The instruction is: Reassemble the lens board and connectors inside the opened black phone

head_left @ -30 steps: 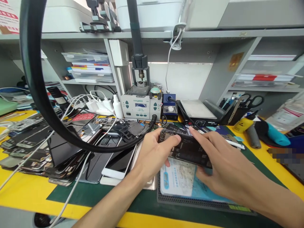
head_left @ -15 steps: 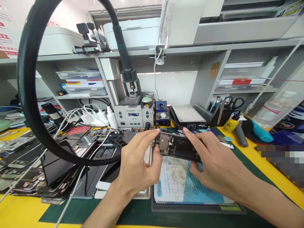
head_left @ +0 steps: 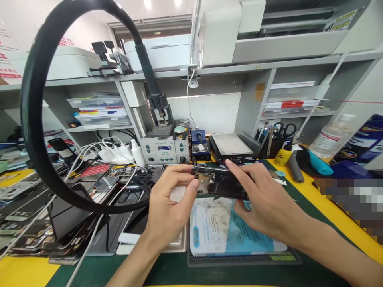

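An opened smartphone (head_left: 223, 184) is held up in the air between my two hands, its inner side facing me. Its circuit board shows at the left and a black battery at the right. My left hand (head_left: 172, 203) pinches the left end between thumb and fingers. Around the right end, my right hand (head_left: 260, 191) is closed, the index finger lying along the top edge. Below the phone lies a stained blue and white pad (head_left: 221, 231) on a dark grey perforated mat (head_left: 239, 260).
Stacked phones and phone parts (head_left: 72, 215) crowd the left side. A thick black hose (head_left: 26, 119) loops in front of the hot-air station (head_left: 164, 149). A flat heating plate (head_left: 231, 144) stands behind my hands. Bottles, including a yellow one (head_left: 283, 155), are at the right.
The phone has tilted slightly, with its top edge showing more. My left thumb has moved up onto its left end. The whole view has shifted a little.
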Available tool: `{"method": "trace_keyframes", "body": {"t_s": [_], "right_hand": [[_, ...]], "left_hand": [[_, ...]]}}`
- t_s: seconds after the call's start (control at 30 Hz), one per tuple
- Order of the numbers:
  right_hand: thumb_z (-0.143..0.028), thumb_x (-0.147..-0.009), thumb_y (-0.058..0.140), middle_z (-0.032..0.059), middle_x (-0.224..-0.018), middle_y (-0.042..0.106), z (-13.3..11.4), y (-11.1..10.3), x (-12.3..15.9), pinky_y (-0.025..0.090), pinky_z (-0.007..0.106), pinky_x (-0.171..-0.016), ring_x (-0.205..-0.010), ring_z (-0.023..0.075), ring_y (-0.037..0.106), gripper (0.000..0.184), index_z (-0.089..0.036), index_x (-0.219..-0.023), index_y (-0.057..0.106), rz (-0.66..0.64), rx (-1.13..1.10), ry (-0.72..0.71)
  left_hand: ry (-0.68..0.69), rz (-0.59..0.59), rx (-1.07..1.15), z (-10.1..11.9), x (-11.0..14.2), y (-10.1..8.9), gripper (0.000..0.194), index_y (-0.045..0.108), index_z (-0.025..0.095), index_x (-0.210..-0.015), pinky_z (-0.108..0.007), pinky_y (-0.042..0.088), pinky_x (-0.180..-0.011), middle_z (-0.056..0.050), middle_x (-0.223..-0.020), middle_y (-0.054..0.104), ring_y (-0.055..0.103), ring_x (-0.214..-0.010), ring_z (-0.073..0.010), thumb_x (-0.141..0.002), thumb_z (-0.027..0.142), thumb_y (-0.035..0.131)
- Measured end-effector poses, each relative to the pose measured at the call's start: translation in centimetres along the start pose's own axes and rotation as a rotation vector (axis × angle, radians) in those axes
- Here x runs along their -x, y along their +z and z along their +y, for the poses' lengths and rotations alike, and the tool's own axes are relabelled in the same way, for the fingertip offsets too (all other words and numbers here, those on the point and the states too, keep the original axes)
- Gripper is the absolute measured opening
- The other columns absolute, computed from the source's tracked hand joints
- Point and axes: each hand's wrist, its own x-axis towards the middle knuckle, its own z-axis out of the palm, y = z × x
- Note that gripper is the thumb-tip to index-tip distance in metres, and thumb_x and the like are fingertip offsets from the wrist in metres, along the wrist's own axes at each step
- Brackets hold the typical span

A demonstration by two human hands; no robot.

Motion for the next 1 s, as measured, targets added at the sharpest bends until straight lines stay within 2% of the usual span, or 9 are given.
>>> {"method": "trace_keyframes", "body": {"t_s": [0.17, 0.27, 0.47, 0.57, 0.63, 0.73, 0.87, 1.0], "right_hand": [[-0.004, -0.08, 0.056, 0.0172, -0.113, 0.054, -0.1, 0.3, 0.3, 0.055, 0.046, -0.084, -0.103, 0.0329, 0.054, 0.085, -0.01, -0.157, 0.021, -0.111, -0.117, 0.058], [-0.006, -0.079, 0.056, 0.0168, -0.113, 0.054, -0.1, 0.4, 0.4, 0.055, 0.044, -0.082, -0.103, 0.0331, 0.055, 0.086, -0.012, -0.157, 0.021, -0.131, -0.145, 0.087], [-0.009, -0.079, 0.056, 0.0159, -0.113, 0.054, -0.2, 0.3, 0.3, 0.055, 0.044, -0.079, -0.102, 0.0325, 0.056, 0.086, -0.014, -0.158, 0.021, -0.15, -0.176, 0.121], [-0.008, -0.081, 0.054, 0.0172, -0.115, 0.053, -0.2, 0.1, 0.3, 0.055, 0.045, -0.079, -0.104, 0.033, 0.055, 0.085, -0.013, -0.158, 0.019, -0.193, -0.195, 0.127], [-0.009, -0.08, 0.055, 0.0167, -0.116, 0.053, -0.2, 0.0, 0.3, 0.055, 0.045, -0.079, -0.103, 0.033, 0.056, 0.088, -0.015, -0.159, 0.018, -0.197, -0.216, 0.137], [-0.009, -0.078, 0.057, 0.0144, -0.116, 0.054, -0.3, -0.3, 0.5, 0.057, 0.041, -0.076, -0.099, 0.0302, 0.058, 0.089, -0.018, -0.159, 0.02, -0.251, -0.284, 0.19], [-0.012, -0.079, 0.06, 0.0107, -0.114, 0.055, -0.1, -0.6, 0.7, 0.059, 0.038, -0.073, -0.093, 0.0262, 0.06, 0.088, -0.024, -0.158, 0.023, -0.34, -0.389, 0.262], [-0.017, -0.081, 0.063, 0.009, -0.115, 0.057, 0.2, -0.5, 0.8, 0.06, 0.037, -0.068, -0.089, 0.0255, 0.062, 0.09, -0.032, -0.158, 0.021, -0.38, -0.44, 0.304]], "left_hand": [[-0.072, -0.024, 0.031, -0.1, 0.0, -0.3, 0.009, 0.071, 0.03, -0.082, -0.051, 0.049, -0.096, -0.004, -0.11, 0.066, 0.062, -0.108, -0.028, -0.09, 0.028, 0.068], [-0.11, -0.011, 0.074, -0.2, 0.0, -0.3, 0.009, 0.072, 0.03, -0.08, -0.052, 0.048, -0.098, -0.004, -0.109, 0.067, 0.061, -0.108, -0.0282, -0.089, 0.029, 0.07], [-0.173, 0.06, 0.141, 0.1, -0.4, 0.0, 0.012, 0.073, 0.031, -0.077, -0.048, 0.046, -0.097, -0.004, -0.103, 0.068, 0.06, -0.108, -0.0272, -0.088, 0.028, 0.071], [-0.268, 0.132, 0.268, 0.3, -0.8, -0.1, 0.01, 0.074, 0.031, -0.075, -0.043, 0.047, -0.095, -0.003, -0.097, 0.069, 0.062, -0.102, -0.0253, -0.082, 0.024, 0.076], [-0.364, 0.182, 0.378, 0.3, -1.1, -0.4, 0.009, 0.075, 0.03, -0.073, -0.041, 0.049, -0.089, -0.002, -0.087, 0.069, 0.063, -0.09, -0.0234, -0.079, 0.024, 0.077], [-0.482, 0.216, 0.48, 0.1, -1.5, -1.0, 0.013, 0.074, 0.028, -0.071, -0.035, 0.05, -0.072, -0.001, -0.075, 0.065, 0.059, -0.073, -0.0187, -0.084, 0.026, 0.071], [-0.582, 0.213, 0.555, 0.1, -1.8, -1.5, 0.016, 0.073, 0.026, -0.068, -0.03, 0.046, -0.057, -0.001, -0.07, 0.064, 0.055, -0.062, -0.016, -0.084, 0.026, 0.071], [-0.621, 0.205, 0.567, 0.3, -1.8, -1.6, 0.016, 0.073, 0.025, -0.066, -0.029, 0.043, -0.051, -0.001, -0.066, 0.062, 0.052, -0.058, -0.0154, -0.082, 0.026, 0.073]]}}
